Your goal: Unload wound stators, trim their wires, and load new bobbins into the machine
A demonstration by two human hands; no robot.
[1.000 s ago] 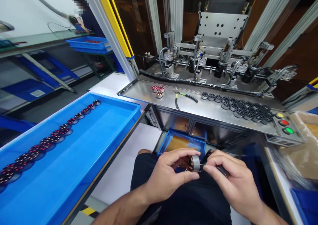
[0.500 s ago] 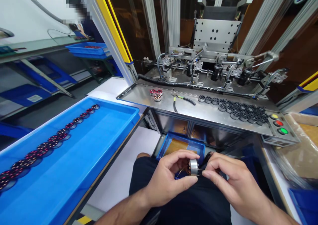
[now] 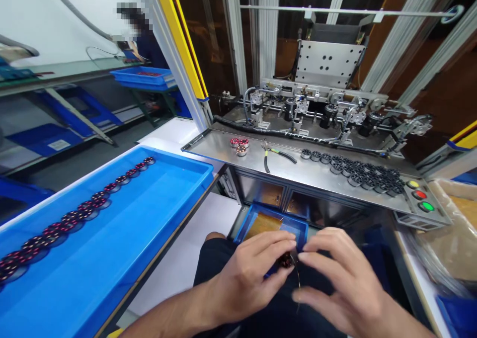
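Above my lap, my left hand [image 3: 257,266] is closed around a copper-wound motor stator [image 3: 285,260], mostly hidden by the fingers. A thin copper wire [image 3: 298,278] trails down from the stator's right side. Beside it, my right hand [image 3: 335,273] has its thumb and fingers apart, close to the wire, and its fingertips are slightly blurred. I cannot tell whether it touches the wire. Beyond the hands, wire cutters [image 3: 274,154] with black and yellow-green handles lie spread on the metal bench [image 3: 257,166]. To their left sit three wound stators [image 3: 241,150].
On the left, a blue tray [image 3: 149,213] carries a long row of wound stators [image 3: 74,218]. Several black cores [image 3: 354,169] cluster on the bench near the coloured push buttons [image 3: 419,195]. Behind stands a winding machine [image 3: 328,109]. A blue bin [image 3: 242,228] lies below; another person [image 3: 149,40] works far left.
My left hand has turned the stator, so its silver side no longer shows. My right hand's fingers have spread from a pinch beside it. The whole view has shifted slightly.
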